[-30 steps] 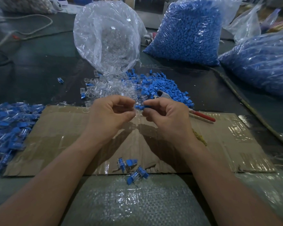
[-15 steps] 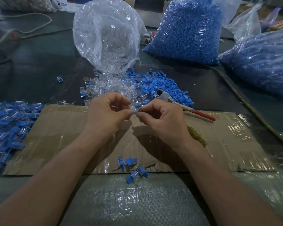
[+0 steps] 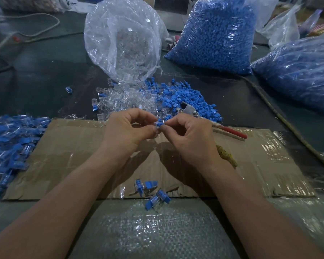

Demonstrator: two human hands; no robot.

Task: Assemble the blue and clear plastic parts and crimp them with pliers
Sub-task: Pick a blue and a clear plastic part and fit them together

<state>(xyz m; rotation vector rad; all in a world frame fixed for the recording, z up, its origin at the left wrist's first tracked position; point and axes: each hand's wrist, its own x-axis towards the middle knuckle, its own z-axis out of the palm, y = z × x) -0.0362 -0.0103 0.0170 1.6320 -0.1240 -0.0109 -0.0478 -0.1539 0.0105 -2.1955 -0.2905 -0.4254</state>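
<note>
My left hand [image 3: 128,128] and my right hand [image 3: 189,139] meet fingertip to fingertip above the cardboard sheet [image 3: 79,156]. Between them they pinch a small blue part [image 3: 160,124] pushed against a clear part that the left fingers mostly hide. The red-handled pliers [image 3: 213,122] lie just behind my right hand, jaws resting on the loose blue parts [image 3: 185,98]. Loose clear parts [image 3: 123,101] are spread beside that pile. Three joined blue-and-clear pieces [image 3: 150,191] lie at the cardboard's near edge.
An open clear bag [image 3: 122,40] spills clear parts behind the piles. Full bags of blue parts stand at the back [image 3: 217,32] and far right [image 3: 299,71]. A heap of joined pieces [image 3: 9,143] covers the left side. A thin cord [image 3: 288,126] runs diagonally on the right.
Both hands stayed above the cardboard, fingertips drawing closer together around the small parts. The blue part sits more tightly between the fingers now. The pliers have not moved.
</note>
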